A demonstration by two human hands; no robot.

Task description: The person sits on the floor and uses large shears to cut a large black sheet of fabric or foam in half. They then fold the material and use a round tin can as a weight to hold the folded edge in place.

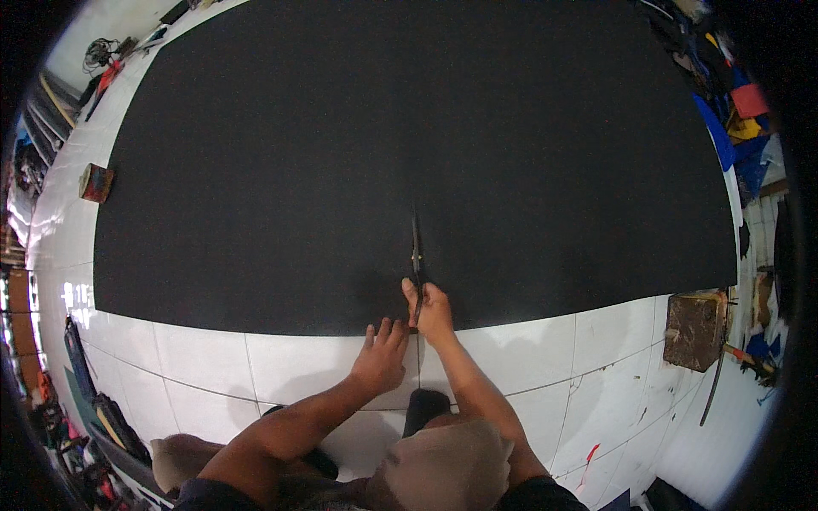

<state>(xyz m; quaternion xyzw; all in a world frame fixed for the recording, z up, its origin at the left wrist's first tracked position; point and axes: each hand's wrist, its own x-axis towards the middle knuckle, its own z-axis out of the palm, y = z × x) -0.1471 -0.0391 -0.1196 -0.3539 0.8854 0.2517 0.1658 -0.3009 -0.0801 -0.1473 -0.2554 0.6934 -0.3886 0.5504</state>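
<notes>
A large black sheet (pixel 409 128) lies spread over the white tiled floor. Near the middle of its near edge, my right hand (pixel 433 308) is closed around the handles of a pair of scissors (pixel 417 255), whose blades point away from me over the sheet. The dark blades are hard to tell from the black material beneath them. Just left of the scissors, my left hand (pixel 383 358) rests at the sheet's near edge, fingers stretched forward with the tips on the material.
A brown block-like can (pixel 696 330) stands by the sheet's near right corner, and a smaller rusty box (pixel 96 183) is at its left edge. Blue, red and yellow items (pixel 741 128) are piled along the right. Clutter lines the left side. White tiles (pixel 511 358) show in front.
</notes>
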